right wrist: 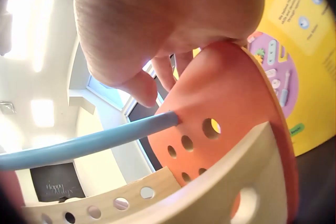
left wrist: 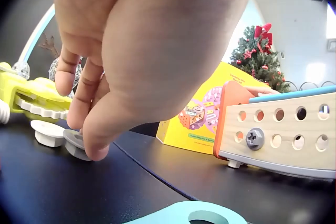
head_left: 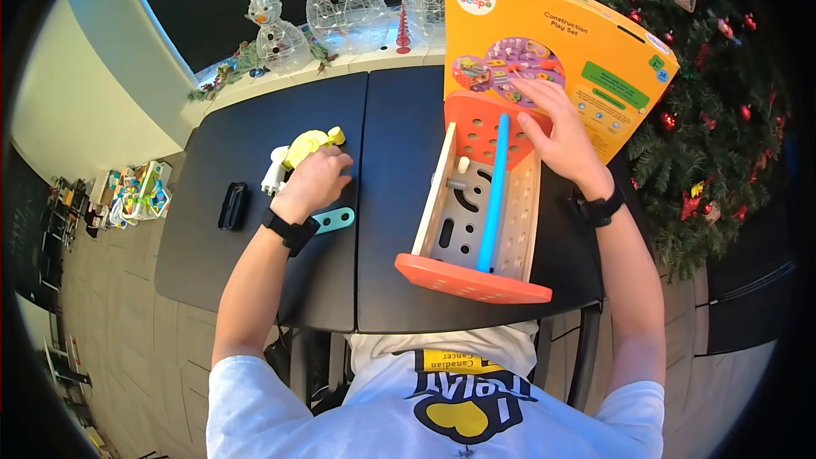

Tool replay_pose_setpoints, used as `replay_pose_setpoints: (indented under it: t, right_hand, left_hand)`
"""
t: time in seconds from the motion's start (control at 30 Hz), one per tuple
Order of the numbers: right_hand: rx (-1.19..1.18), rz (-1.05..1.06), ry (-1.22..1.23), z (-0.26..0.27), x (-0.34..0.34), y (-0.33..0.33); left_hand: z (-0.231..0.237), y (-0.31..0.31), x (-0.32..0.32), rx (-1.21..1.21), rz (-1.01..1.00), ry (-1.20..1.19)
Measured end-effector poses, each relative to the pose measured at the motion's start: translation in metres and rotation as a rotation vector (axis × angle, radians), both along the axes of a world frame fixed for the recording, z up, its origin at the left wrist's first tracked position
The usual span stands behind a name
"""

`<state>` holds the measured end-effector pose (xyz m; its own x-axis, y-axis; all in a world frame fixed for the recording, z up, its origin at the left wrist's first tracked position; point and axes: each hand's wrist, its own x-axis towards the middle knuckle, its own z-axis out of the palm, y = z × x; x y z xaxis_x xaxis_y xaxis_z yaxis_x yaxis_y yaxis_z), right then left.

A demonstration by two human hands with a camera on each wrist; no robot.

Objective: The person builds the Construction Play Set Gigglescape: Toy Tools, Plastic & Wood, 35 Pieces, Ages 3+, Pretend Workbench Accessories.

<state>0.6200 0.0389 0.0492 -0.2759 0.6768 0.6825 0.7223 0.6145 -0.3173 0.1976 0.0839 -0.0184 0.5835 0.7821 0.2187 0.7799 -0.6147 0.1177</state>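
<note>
My left hand [head_left: 314, 183] at the gray nut [left wrist: 75, 141], my right hand [head_left: 565, 140] on the toolbox [head_left: 472, 279].
My left thumb and fingers bend down at the nut, beside a white nut [left wrist: 48, 132]; I can't tell whether they pinch it. My right hand lies open over the toolbox's far orange edge, near the yellow box [head_left: 595, 42]. Bare dark table [head_left: 387, 204] runs between toolbox and teal strip [head_left: 334, 220]; the toolbox's near end sits close to the front edge.
</note>
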Motion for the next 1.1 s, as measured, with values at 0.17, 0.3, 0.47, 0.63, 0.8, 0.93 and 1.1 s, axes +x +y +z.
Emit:
replay_pose_setpoints:
  t: [0.17,0.3,0.47,0.63,0.8,0.93,1.1]
  right_hand:
    - [0.055,0.08,-0.002,0.021,-0.026,-0.039]
    - [-0.008,0.204,-0.013,0.027,-0.052,-0.062]
    - [0.015,0.251,-0.034,0.017,-0.065,-0.066]
    - [0.037,0.233,-0.026,0.02,-0.067,-0.068]
    - [0.026,0.162,0.024,0.029,-0.065,-0.079]
    - [-0.23,-0.037,0.123,0.033,-0.037,-0.086]
    - [-0.701,-0.074,0.085,0.033,-0.021,-0.081]
  left_hand:
    - [0.054,-0.035,0.055,-0.169,-0.069,-0.475]
    - [0.066,-0.052,0.088,-0.448,-0.303,-0.853]
    - [0.077,-0.063,0.115,-0.677,-0.44,-1.091]
    - [0.081,-0.065,0.122,-0.755,-0.417,-1.149]
    - [0.072,-0.062,0.12,-0.682,-0.342,-1.118]
    - [0.063,-0.058,0.109,-0.359,-0.087,-0.875]
    - [0.046,-0.061,0.113,-0.492,0.14,-0.694]
